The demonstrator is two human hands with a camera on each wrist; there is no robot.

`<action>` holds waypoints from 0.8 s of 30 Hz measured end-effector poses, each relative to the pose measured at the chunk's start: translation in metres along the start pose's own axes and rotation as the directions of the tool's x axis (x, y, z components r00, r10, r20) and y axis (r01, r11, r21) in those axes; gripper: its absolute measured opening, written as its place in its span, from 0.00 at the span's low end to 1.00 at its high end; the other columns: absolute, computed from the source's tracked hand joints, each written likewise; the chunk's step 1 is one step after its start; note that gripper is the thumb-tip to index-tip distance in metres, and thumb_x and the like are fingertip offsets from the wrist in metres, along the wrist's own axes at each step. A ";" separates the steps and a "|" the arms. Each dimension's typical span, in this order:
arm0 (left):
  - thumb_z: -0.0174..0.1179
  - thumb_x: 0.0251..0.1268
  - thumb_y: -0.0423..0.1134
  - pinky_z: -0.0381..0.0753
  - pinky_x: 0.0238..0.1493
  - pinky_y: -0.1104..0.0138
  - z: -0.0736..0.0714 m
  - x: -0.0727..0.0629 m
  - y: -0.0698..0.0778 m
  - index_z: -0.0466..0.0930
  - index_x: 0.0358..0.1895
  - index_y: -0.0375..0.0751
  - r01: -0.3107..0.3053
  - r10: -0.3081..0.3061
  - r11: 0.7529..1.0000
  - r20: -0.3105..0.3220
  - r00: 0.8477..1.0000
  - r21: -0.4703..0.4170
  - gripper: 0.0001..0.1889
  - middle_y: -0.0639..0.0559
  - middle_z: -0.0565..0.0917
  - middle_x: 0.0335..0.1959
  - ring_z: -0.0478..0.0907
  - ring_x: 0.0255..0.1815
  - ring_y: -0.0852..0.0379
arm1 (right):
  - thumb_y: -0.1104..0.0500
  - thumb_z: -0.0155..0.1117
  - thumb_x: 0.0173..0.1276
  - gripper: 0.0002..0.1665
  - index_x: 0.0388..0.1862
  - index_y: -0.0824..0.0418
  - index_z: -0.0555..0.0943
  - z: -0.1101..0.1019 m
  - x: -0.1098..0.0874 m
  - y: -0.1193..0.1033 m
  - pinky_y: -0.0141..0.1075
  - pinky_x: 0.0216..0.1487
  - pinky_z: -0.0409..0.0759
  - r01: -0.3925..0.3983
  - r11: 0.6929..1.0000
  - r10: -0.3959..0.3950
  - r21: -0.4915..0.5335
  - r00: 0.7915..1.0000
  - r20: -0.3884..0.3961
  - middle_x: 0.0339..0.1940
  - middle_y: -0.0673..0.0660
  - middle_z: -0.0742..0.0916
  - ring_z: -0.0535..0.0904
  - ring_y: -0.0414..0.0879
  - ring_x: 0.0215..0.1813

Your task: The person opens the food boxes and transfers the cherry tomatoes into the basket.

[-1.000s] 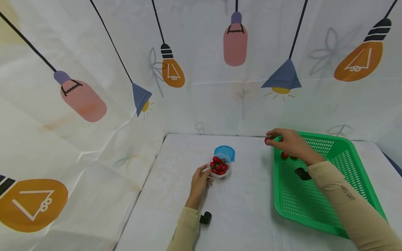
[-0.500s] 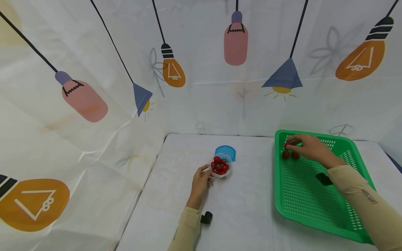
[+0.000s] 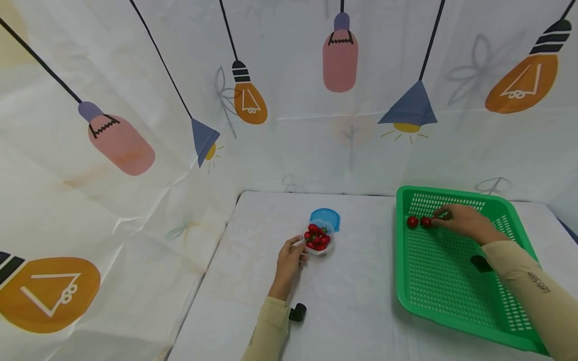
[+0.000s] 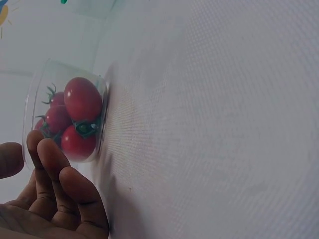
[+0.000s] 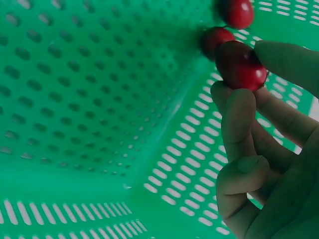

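Note:
My right hand (image 3: pixel 467 220) is low inside the green plastic basket (image 3: pixel 402 271), near its far left corner. Thumb and fingertips pinch a red cherry tomato (image 5: pixel 240 64), best seen in the right wrist view. Two more cherry tomatoes lie in a row just left of it, one by the basket wall (image 3: pixel 412 222) and one close to my fingertips. My left hand (image 3: pixel 287 260) grips the near left rim of a small clear plastic tub (image 4: pixel 56 74) between thumb and fingers. Several cherry tomatoes (image 4: pixel 82 99) with green stems fill the tub, which stands on the table.
The tub's blue lid (image 3: pixel 326 216) lies open behind it. White cloth covers the table (image 3: pixel 352 291). A printed white sheet (image 3: pixel 293 150) hangs behind and to the left. The basket takes up the table's right side, its raised rim around it.
My right hand has carried the cherry tomato from beyond the basket's left rim into the basket, then right and down beside the other two. My left hand keeps its grip on the tub.

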State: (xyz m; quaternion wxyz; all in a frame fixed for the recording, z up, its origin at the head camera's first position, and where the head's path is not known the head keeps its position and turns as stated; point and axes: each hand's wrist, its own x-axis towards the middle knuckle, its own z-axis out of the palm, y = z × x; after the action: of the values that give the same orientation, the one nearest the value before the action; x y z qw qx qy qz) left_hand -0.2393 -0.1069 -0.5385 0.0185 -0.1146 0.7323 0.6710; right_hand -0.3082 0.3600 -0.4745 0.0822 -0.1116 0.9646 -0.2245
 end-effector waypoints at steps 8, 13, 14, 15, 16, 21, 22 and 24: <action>0.58 0.75 0.44 0.78 0.33 0.66 -0.002 0.001 -0.002 0.75 0.66 0.40 0.011 -0.011 1.000 0.015 1.000 -0.019 0.22 0.47 0.85 0.37 0.79 0.31 0.56 | 0.49 0.64 0.73 0.27 0.55 0.73 0.80 0.005 -0.001 0.003 0.61 0.43 0.79 -0.030 1.000 0.030 0.005 0.998 0.050 0.49 0.74 0.86 0.80 0.73 0.50; 0.58 0.75 0.44 0.78 0.33 0.66 -0.002 0.002 -0.002 0.75 0.66 0.40 0.006 -0.006 1.000 0.016 1.000 -0.022 0.22 0.47 0.85 0.37 0.79 0.31 0.56 | 0.48 0.63 0.74 0.29 0.56 0.74 0.79 0.006 -0.001 0.005 0.61 0.43 0.79 -0.038 0.999 0.038 -0.003 0.998 0.043 0.51 0.75 0.84 0.79 0.74 0.52; 0.57 0.75 0.44 0.78 0.33 0.66 -0.002 0.001 -0.001 0.75 0.66 0.40 0.006 -0.005 1.000 0.016 1.000 -0.021 0.22 0.47 0.85 0.37 0.79 0.31 0.56 | 0.48 0.63 0.74 0.30 0.57 0.74 0.79 0.007 -0.001 0.007 0.61 0.43 0.79 -0.039 0.999 0.039 -0.004 0.998 0.040 0.51 0.75 0.84 0.79 0.74 0.52; 0.57 0.75 0.44 0.78 0.33 0.66 -0.002 0.001 -0.001 0.75 0.66 0.39 0.005 -0.004 1.000 0.017 1.000 -0.019 0.22 0.47 0.85 0.37 0.79 0.31 0.56 | 0.47 0.63 0.74 0.30 0.57 0.74 0.79 0.007 -0.001 0.008 0.61 0.44 0.79 -0.039 0.999 0.039 -0.003 0.998 0.039 0.51 0.75 0.84 0.79 0.74 0.52; 0.57 0.75 0.45 0.78 0.33 0.66 -0.002 0.001 -0.001 0.75 0.66 0.39 0.005 -0.005 1.000 0.017 1.000 -0.018 0.22 0.47 0.85 0.37 0.79 0.31 0.56 | 0.48 0.63 0.74 0.30 0.57 0.75 0.78 0.007 -0.001 0.009 0.61 0.44 0.79 -0.039 0.999 0.039 -0.005 0.998 0.039 0.52 0.75 0.84 0.79 0.74 0.53; 0.57 0.75 0.45 0.78 0.33 0.66 0.000 0.002 -0.001 0.75 0.66 0.39 0.003 -0.003 1.000 0.015 1.000 -0.012 0.22 0.48 0.85 0.37 0.80 0.32 0.56 | 0.48 0.64 0.73 0.32 0.58 0.76 0.77 0.007 -0.001 0.012 0.62 0.45 0.78 -0.039 0.999 0.039 -0.004 0.998 0.043 0.52 0.76 0.84 0.78 0.75 0.54; 0.57 0.75 0.44 0.77 0.33 0.66 0.000 0.002 -0.001 0.75 0.66 0.39 0.004 -0.003 1.000 0.013 1.000 -0.011 0.22 0.48 0.85 0.36 0.80 0.32 0.56 | 0.48 0.64 0.73 0.32 0.58 0.76 0.77 0.007 -0.002 0.013 0.62 0.45 0.78 -0.039 0.999 0.040 -0.005 0.998 0.044 0.52 0.76 0.84 0.78 0.75 0.53; 0.57 0.75 0.44 0.77 0.32 0.66 0.000 0.001 -0.001 0.75 0.66 0.40 0.004 -0.004 1.000 0.010 1.000 -0.008 0.21 0.49 0.85 0.36 0.80 0.31 0.56 | 0.48 0.64 0.73 0.32 0.58 0.76 0.77 0.007 -0.002 0.014 0.62 0.44 0.78 -0.042 0.999 0.042 -0.011 0.998 0.045 0.52 0.76 0.84 0.78 0.75 0.53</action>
State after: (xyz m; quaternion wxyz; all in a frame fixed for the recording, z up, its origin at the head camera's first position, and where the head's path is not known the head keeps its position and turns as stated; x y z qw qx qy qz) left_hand -0.2403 -0.1067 -0.5395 0.0229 -0.1130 0.7292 0.6745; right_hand -0.3072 0.3694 -0.4869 0.1083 -0.0968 0.9657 -0.2151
